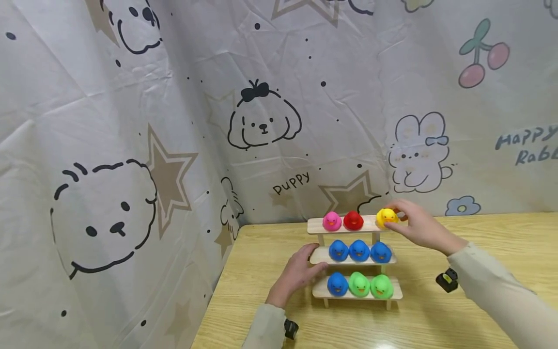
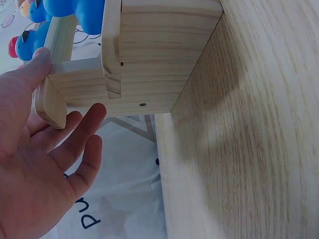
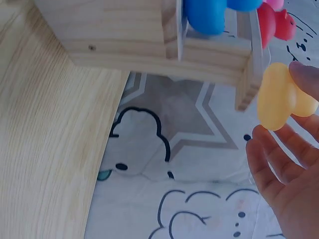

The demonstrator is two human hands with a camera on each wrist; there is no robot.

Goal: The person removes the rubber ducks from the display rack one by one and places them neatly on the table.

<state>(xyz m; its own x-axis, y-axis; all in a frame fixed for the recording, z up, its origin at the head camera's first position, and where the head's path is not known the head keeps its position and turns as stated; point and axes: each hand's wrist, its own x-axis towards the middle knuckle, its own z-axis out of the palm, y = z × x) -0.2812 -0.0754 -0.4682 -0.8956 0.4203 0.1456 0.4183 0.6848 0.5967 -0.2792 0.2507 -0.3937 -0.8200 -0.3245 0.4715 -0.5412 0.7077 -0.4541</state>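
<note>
A three-tier wooden display stand (image 1: 319, 255) holds small rubber ducks. My left hand (image 1: 294, 274) grips the left end of the middle shelf, thumb (image 2: 37, 69) on one face and fingers behind it. At the right end of the top shelf, my right hand (image 1: 423, 228) pinches a yellow rubber duck (image 1: 385, 216) between thumb and fingers. The right wrist view has this duck (image 3: 275, 97) beside the shelf's end. Left of it on that shelf are a red duck (image 1: 353, 220) and a pink duck (image 1: 332, 221).
Three blue ducks (image 1: 359, 250) line the middle shelf. On the bottom one are a blue duck (image 1: 337, 284) and two green ducks (image 1: 381, 287). The stand is on a wood-grain table (image 1: 257, 257), with a printed cloth (image 1: 348, 121) hanging behind and at the left.
</note>
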